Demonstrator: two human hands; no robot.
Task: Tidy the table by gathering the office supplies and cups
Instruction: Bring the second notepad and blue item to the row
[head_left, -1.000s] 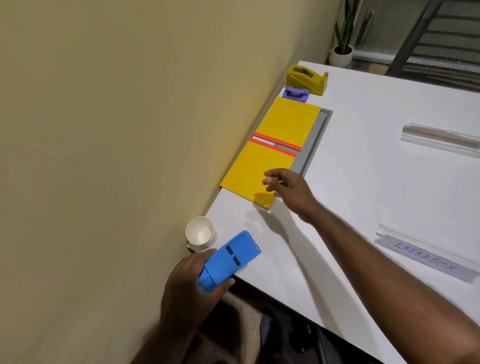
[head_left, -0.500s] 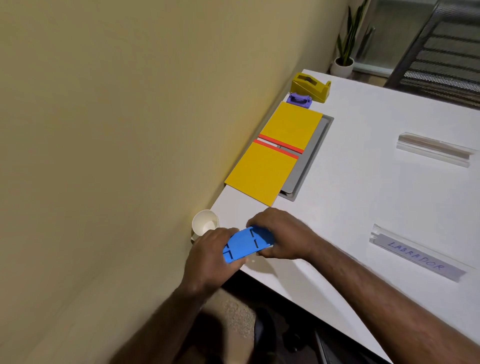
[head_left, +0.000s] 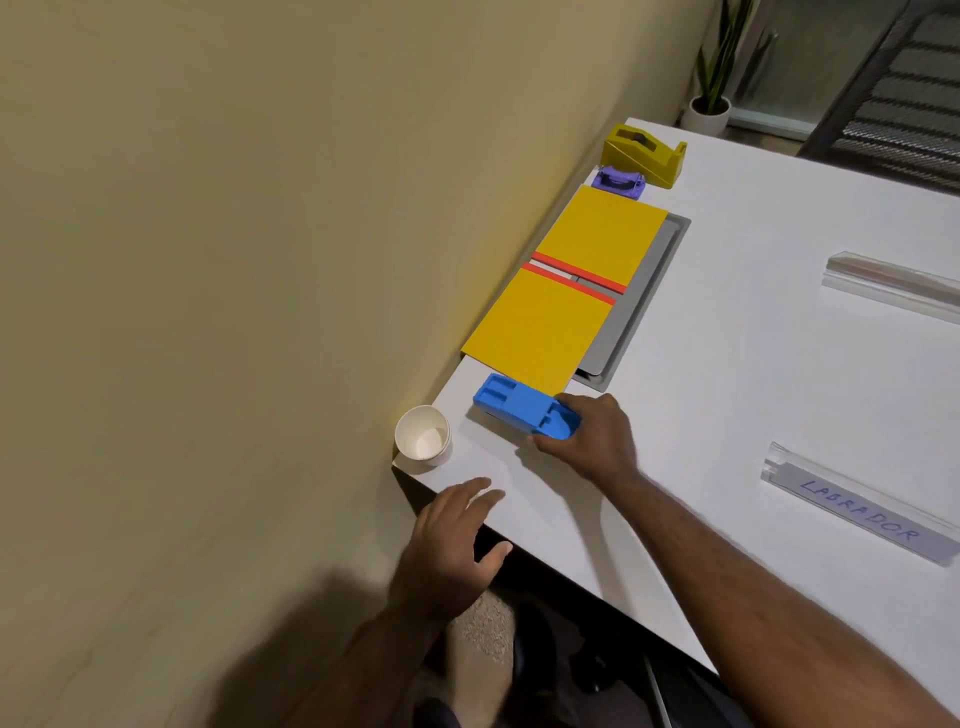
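Gripping: our right hand (head_left: 592, 441) curls round the near end of the blue stapler (head_left: 524, 408).
Stapler: it lies flat on the white table (head_left: 727, 389), just beside the near yellow folder (head_left: 540, 327).
Left hand: our left hand (head_left: 452, 545) hovers at the table edge, fingers spread, holding nothing.
Cup: we see the white paper cup (head_left: 423, 439) upright at the corner, near the stapler.

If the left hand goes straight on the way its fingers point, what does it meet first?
The left hand points up and right over the table corner. Probably it meets the blue stapler held by the right hand; the paper cup seems left of that line, though depth is unclear.
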